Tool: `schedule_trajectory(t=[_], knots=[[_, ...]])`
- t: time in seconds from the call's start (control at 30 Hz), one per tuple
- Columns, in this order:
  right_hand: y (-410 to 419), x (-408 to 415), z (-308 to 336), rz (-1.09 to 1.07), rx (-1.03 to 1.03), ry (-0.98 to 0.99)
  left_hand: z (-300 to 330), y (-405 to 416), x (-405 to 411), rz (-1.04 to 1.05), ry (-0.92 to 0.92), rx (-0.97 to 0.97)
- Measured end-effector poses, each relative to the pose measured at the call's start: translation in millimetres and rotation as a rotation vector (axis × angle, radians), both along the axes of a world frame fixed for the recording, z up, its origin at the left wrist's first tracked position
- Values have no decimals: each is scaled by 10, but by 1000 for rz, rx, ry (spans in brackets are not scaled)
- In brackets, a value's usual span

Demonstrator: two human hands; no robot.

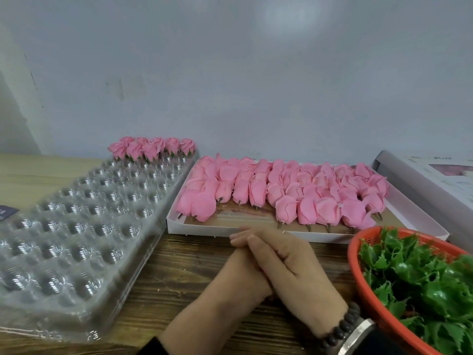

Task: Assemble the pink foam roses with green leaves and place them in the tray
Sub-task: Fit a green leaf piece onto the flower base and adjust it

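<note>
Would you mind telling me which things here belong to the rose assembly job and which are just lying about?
For the job:
- loose pink roses in the white box
- green leaves in the orange basket
- clear tray
- finished roses in its far row

Lying about:
- printed box, far right
- dark item, left edge

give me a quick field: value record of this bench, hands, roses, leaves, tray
hands: right hand lies over left hand, both resting on the table, nothing seen held
loose roses: pink, lying in rows in the white box, stems toward the person
leaves: green, heaped in the red basket at right
tray: clear plastic, at left, most cups vacant
finished roses: standing with leaves at the tray's far end
</note>
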State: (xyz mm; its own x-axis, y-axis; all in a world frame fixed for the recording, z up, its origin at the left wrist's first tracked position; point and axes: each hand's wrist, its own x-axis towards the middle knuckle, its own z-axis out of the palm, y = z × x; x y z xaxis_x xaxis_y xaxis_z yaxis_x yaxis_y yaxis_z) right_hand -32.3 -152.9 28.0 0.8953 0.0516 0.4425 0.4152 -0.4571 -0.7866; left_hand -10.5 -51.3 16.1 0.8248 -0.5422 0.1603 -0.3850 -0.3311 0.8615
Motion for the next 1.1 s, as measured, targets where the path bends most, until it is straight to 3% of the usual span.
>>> schedule_trajectory(t=[0.07,0.13,0.23,0.37,0.57,0.73,0.83,0.97,1.03,1.1], knots=[[6,-19,29,73,-62,71,31,32,3,57,83,-55],[4,-45,54,117,-58,179,99,-1,-7,-39,59,-15],[-47,-44,23,100,27,256,149,50,-16,-113,186,-122],[-131,-14,-51,26,96,268,178,1,-11,-63,86,-244],[-31,-38,-42,-94,192,23,46,-55,43,167,43,-194],[40,-10,-81,-183,70,-57,-13,-155,32,166,-239,37],[-16,10,-54,-107,43,-7,24,-140,56,28,-26,-126],[-48,-6,-15,78,-41,120,79,-22,69,-92,193,-57],[-49,-36,-3,140,-20,207,85,9,42,-130,189,60],[-56,-58,6,134,-55,193,88,30,27,-139,190,34]])
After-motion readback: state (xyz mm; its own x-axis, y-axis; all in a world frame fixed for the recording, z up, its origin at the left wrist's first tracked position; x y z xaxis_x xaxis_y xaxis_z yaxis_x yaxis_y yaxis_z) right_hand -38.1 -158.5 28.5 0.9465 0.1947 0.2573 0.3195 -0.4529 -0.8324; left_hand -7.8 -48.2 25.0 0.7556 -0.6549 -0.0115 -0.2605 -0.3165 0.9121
